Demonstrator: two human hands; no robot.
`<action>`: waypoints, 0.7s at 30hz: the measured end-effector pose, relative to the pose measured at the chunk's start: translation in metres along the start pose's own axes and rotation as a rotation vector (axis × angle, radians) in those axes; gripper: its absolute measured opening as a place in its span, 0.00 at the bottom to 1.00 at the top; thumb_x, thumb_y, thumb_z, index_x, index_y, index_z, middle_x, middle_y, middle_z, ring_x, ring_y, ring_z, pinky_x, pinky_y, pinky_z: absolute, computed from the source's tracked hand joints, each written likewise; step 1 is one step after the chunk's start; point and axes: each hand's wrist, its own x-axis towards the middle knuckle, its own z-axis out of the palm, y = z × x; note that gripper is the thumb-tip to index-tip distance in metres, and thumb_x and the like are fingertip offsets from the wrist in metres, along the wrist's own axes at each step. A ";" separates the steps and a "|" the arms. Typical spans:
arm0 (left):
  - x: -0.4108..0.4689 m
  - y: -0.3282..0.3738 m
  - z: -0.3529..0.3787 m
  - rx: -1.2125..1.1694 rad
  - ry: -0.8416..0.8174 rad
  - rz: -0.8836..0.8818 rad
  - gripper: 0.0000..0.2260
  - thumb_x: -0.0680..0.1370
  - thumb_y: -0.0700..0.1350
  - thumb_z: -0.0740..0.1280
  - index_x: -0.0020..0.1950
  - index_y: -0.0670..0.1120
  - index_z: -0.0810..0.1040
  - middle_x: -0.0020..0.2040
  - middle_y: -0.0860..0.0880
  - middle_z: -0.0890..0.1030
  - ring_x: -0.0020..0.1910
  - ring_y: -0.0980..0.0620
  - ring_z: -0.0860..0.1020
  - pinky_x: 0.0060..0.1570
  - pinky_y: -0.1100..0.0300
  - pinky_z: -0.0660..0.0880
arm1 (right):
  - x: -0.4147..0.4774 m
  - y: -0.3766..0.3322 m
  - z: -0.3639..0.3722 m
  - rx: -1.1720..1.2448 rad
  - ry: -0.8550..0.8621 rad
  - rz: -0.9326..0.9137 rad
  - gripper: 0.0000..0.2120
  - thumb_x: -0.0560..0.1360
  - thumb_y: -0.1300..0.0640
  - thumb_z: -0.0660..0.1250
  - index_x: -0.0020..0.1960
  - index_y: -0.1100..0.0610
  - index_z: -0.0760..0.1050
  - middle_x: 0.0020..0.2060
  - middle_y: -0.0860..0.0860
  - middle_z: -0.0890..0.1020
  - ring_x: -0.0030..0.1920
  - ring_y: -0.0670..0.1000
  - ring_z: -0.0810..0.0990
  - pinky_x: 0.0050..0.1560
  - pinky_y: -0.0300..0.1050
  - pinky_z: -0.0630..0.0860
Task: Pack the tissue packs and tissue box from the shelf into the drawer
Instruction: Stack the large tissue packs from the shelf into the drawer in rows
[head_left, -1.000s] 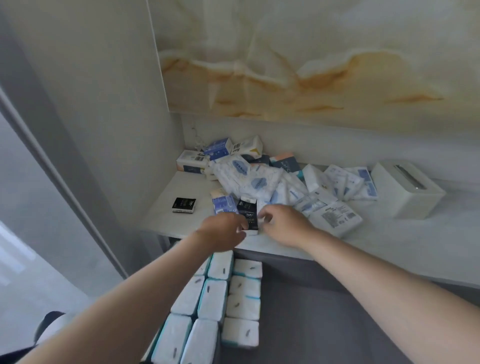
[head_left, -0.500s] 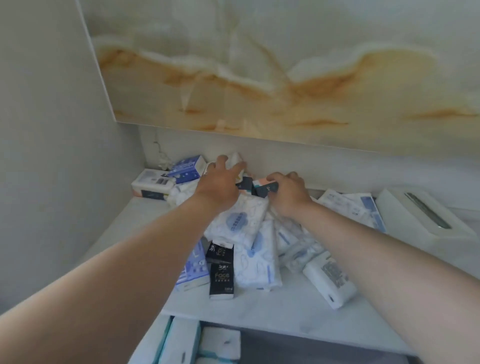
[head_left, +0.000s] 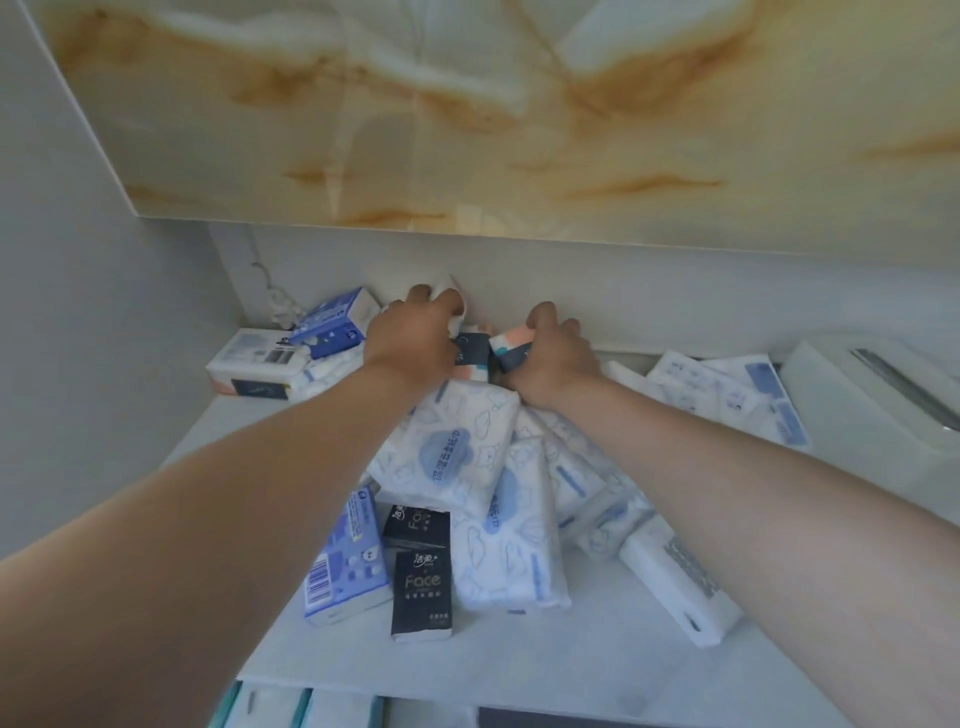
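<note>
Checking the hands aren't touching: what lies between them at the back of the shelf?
In the head view, a small dark tissue pack lies between the left hand, gripping a white pack, and the right hand, gripping a peach-and-navy pack.

Both bare forearms stretch forward, backs of the hands up, with the hands near each other but apart. The left hand (head_left: 410, 340) curls its fingers over a white pack (head_left: 451, 293). The right hand (head_left: 558, 356) grips a small pack (head_left: 511, 344).
</note>
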 end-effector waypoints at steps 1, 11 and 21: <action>-0.001 -0.003 -0.004 -0.046 0.035 0.017 0.18 0.73 0.40 0.66 0.62 0.50 0.73 0.60 0.44 0.75 0.50 0.41 0.77 0.40 0.53 0.71 | -0.003 0.000 -0.002 -0.006 0.033 -0.044 0.32 0.65 0.47 0.76 0.60 0.48 0.61 0.54 0.53 0.68 0.54 0.59 0.74 0.54 0.53 0.75; -0.061 -0.012 -0.066 -0.209 0.200 0.358 0.20 0.68 0.31 0.67 0.57 0.46 0.76 0.67 0.45 0.74 0.63 0.41 0.71 0.58 0.50 0.73 | -0.055 -0.013 -0.055 -0.261 0.237 -0.715 0.45 0.63 0.57 0.74 0.76 0.48 0.60 0.64 0.55 0.69 0.61 0.60 0.70 0.61 0.55 0.71; -0.173 -0.011 -0.148 -0.272 0.326 0.277 0.17 0.68 0.39 0.73 0.56 0.46 0.78 0.58 0.50 0.80 0.55 0.47 0.72 0.53 0.54 0.71 | -0.186 -0.047 -0.084 -0.014 0.129 -0.622 0.49 0.64 0.53 0.74 0.79 0.48 0.53 0.63 0.51 0.62 0.59 0.53 0.72 0.51 0.45 0.74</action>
